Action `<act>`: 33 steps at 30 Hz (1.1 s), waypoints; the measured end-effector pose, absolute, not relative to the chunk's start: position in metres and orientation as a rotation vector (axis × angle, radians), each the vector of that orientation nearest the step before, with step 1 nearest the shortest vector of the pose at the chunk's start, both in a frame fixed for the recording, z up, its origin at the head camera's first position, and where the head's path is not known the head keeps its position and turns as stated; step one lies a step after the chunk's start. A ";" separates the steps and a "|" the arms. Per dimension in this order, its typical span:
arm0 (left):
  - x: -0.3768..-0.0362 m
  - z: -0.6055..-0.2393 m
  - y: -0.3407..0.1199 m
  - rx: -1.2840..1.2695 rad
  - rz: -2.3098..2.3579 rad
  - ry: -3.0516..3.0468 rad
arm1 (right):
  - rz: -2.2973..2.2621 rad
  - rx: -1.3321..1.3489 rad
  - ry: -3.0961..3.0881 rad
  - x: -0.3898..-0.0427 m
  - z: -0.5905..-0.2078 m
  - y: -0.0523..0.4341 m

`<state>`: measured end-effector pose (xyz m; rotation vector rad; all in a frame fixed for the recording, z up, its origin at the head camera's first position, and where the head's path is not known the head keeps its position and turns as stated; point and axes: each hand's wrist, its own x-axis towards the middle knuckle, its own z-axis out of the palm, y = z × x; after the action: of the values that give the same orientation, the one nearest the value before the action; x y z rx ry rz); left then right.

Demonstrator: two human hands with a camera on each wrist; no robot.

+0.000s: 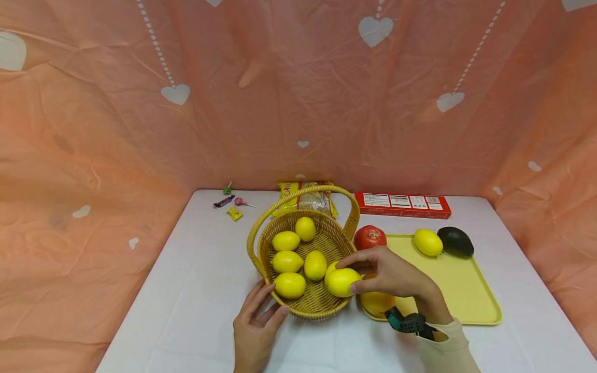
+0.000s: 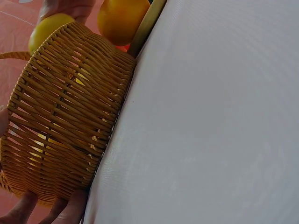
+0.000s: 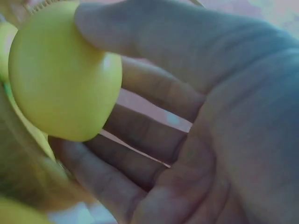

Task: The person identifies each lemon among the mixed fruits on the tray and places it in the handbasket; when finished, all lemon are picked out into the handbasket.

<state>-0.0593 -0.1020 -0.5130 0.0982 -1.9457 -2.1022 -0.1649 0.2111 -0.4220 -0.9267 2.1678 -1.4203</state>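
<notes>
A wicker basket (image 1: 313, 313) with an arched handle stands on the white table, several yellow lemons (image 1: 287, 261) inside it. With its thumb and fingers set against the basket's near-left side, my left hand (image 1: 255, 324) holds it; the left wrist view shows fingertips (image 2: 70, 210) low on the weave. My right hand (image 1: 389, 272) pinches another lemon (image 1: 342, 282) between thumb and fingers, over the basket's right rim. That lemon (image 3: 63, 74) fills the upper left of the right wrist view. Part of one lemon in the basket is hidden behind it.
Right of the basket lies a yellow tray (image 1: 459, 290) with a lemon (image 1: 427, 242), a dark avocado (image 1: 455, 242), a red fruit (image 1: 370, 237) and an orange fruit (image 1: 377, 302). Behind are a food packet (image 1: 311, 199), a red box (image 1: 403, 205) and several candies (image 1: 235, 213).
</notes>
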 end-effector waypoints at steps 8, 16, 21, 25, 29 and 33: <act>-0.060 -0.513 -0.102 0.058 -2.107 -1.927 | -1.365 -0.930 2.120 -0.161 -0.422 0.185; -0.060 -0.513 -0.103 0.060 -2.103 -1.937 | -1.519 -0.838 2.273 -0.170 -0.425 0.232; -0.060 -0.513 -0.103 0.083 -2.105 -1.950 | -1.693 -0.656 2.414 -0.173 -0.432 0.283; -0.060 -0.514 -0.103 0.105 -2.116 -1.962 | -1.828 -0.477 2.565 -0.168 -0.437 0.316; -0.060 -0.513 -0.103 0.108 -2.125 -1.965 | -1.973 -0.280 2.631 -0.165 -0.444 0.338; -0.060 -0.513 -0.103 0.107 -2.131 -1.962 | -1.883 -0.029 2.776 -0.167 -0.452 0.347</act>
<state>-0.0603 -0.1029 -0.5133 0.1070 -1.9620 -2.1308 -0.1672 0.3467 -0.4520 -0.0291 2.7759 -1.8825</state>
